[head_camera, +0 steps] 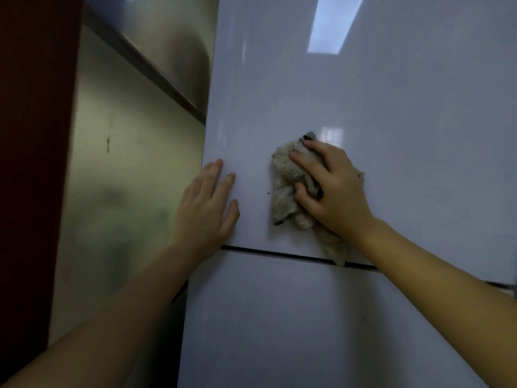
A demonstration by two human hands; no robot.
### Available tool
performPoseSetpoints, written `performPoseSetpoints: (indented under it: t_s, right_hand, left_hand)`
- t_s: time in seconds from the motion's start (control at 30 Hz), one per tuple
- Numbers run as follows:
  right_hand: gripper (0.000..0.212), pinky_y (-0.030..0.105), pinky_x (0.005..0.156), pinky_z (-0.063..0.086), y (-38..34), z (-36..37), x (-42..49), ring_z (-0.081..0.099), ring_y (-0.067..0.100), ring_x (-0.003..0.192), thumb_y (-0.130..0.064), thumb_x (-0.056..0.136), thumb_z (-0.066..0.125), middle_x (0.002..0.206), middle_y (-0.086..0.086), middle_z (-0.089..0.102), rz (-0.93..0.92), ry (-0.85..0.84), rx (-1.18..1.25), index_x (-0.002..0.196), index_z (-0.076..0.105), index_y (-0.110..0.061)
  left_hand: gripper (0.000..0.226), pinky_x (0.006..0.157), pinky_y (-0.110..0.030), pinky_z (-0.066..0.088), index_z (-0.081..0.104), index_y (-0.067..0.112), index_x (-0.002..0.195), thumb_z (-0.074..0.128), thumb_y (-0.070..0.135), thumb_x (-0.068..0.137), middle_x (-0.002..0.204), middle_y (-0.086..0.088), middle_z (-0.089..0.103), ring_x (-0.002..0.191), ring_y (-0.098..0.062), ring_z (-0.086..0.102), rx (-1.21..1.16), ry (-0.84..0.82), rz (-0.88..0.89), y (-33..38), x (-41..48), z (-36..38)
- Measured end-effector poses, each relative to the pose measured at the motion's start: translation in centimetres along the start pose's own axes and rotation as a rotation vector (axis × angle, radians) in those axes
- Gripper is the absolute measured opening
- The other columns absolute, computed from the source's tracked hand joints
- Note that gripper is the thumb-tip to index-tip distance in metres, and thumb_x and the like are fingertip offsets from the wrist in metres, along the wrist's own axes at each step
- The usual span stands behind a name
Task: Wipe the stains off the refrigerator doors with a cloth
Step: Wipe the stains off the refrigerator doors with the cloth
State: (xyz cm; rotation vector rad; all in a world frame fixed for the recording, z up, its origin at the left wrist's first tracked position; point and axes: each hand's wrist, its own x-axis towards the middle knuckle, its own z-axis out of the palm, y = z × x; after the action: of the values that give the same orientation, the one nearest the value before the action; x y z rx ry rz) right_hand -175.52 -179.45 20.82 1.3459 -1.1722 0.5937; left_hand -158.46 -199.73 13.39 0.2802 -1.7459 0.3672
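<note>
The refrigerator's glossy pale upper door [363, 93] fills most of the view, with the lower door [279, 317] below a dark gap. My right hand [333, 189] presses a crumpled grey-beige cloth [285, 177] flat against the upper door, near its bottom edge; a tail of the cloth hangs down over the gap. A small dark speck [268, 193] sits on the door just left of the cloth. My left hand [205, 208] lies flat, fingers spread, on the upper door's lower left corner, holding nothing.
The refrigerator's shiny side panel [126, 177] runs down the left of the doors. A dark red surface [30, 135] stands at the far left. Ceiling lights reflect on the upper door.
</note>
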Motion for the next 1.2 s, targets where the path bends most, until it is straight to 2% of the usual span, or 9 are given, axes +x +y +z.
performPoseSetpoints:
  t_s: [0.1, 0.27, 0.43, 0.63, 0.8, 0.9, 1.07, 1.2]
  right_hand:
    - [0.047, 0.045, 0.106, 0.047, -1.4, 0.9, -3.5, 0.056, 0.036, 0.126, -0.026, 0.091, 0.067, 0.141, 0.019, 0.057, -0.095, -0.048, 0.003, 0.135, 0.065, -0.010]
    - [0.047, 0.043, 0.107, 0.048, -2.7, 1.3, -8.4, 0.057, 0.035, 0.128, -0.027, 0.092, 0.065, 0.142, 0.018, 0.057, -0.189, -0.079, -0.035, 0.136, 0.064, -0.011]
    - [0.047, 0.040, 0.108, 0.046, -3.0, 1.6, -9.8, 0.055, 0.033, 0.127, -0.027, 0.092, 0.065, 0.142, 0.017, 0.056, -0.109, -0.020, -0.040, 0.137, 0.063, -0.012]
    - [0.048, 0.041, 0.103, 0.043, -3.2, 1.5, -9.1, 0.055, 0.034, 0.126, -0.030, 0.090, 0.064, 0.140, 0.015, 0.058, -0.089, 0.003, -0.127, 0.135, 0.065, -0.014]
    - [0.048, 0.041, 0.101, 0.042, -2.5, 2.1, -4.1, 0.054, 0.033, 0.124, -0.032, 0.089, 0.064, 0.140, 0.013, 0.058, 0.028, 0.117, -0.155, 0.135, 0.063, -0.016]
    - [0.051, 0.044, 0.100, 0.047, -3.2, 2.6, -0.2, 0.054, 0.033, 0.125, -0.030, 0.088, 0.065, 0.143, 0.014, 0.053, 0.087, 0.131, -0.098, 0.136, 0.059, -0.012]
    - [0.032, 0.046, 0.095, 0.053, -4.8, 3.8, -2.1, 0.058, 0.031, 0.123, -0.031, 0.093, 0.066, 0.142, 0.012, 0.057, 0.015, 0.112, -0.102, 0.118, 0.070, -0.012]
    - [0.047, 0.040, 0.105, 0.048, -5.4, 3.3, -6.2, 0.054, 0.031, 0.131, -0.042, 0.092, 0.067, 0.148, 0.013, 0.054, -0.010, 0.060, -0.087, 0.129, 0.069, -0.013]
  left_hand:
    - [0.050, 0.108, -0.048, 0.041, 0.056, 0.005, 0.137, 0.045, 0.032, 0.097, 0.153, -0.020, 0.045, 0.138, -0.039, 0.046, 0.025, 0.066, 0.035, 0.9, -2.4, 0.3]
    - [0.050, 0.108, -0.049, 0.042, 0.055, 0.006, 0.138, 0.044, 0.034, 0.098, 0.154, -0.018, 0.044, 0.138, -0.039, 0.047, 0.008, 0.036, 0.037, 1.7, -6.2, 1.3]
    - [0.057, 0.117, -0.051, 0.034, 0.047, 0.009, 0.146, 0.040, 0.039, 0.098, 0.160, -0.018, 0.035, 0.148, -0.037, 0.034, 0.023, -0.020, 0.027, 2.1, -8.6, 2.4]
    - [0.059, 0.121, -0.049, 0.029, 0.043, 0.011, 0.149, 0.036, 0.041, 0.099, 0.163, -0.016, 0.030, 0.151, -0.033, 0.028, 0.006, -0.084, 0.068, 1.1, -8.5, 2.0]
    - [0.058, 0.123, -0.048, 0.028, 0.042, 0.011, 0.151, 0.038, 0.037, 0.099, 0.164, -0.015, 0.029, 0.151, -0.034, 0.028, -0.018, -0.086, 0.095, 0.8, -8.6, 1.9]
    - [0.058, 0.124, -0.046, 0.025, 0.043, 0.012, 0.150, 0.037, 0.039, 0.099, 0.164, -0.013, 0.029, 0.152, -0.031, 0.026, -0.049, -0.079, 0.072, 0.9, -8.7, 1.8]
    - [0.058, 0.122, -0.047, 0.029, 0.043, 0.011, 0.150, 0.038, 0.039, 0.099, 0.164, -0.014, 0.030, 0.151, -0.031, 0.027, -0.017, -0.063, 0.077, 1.1, -8.7, 1.8]
    - [0.056, 0.118, -0.049, 0.035, 0.051, 0.009, 0.144, 0.040, 0.039, 0.098, 0.159, -0.018, 0.038, 0.147, -0.036, 0.037, 0.003, -0.031, 0.079, 1.2, -9.1, 1.9]
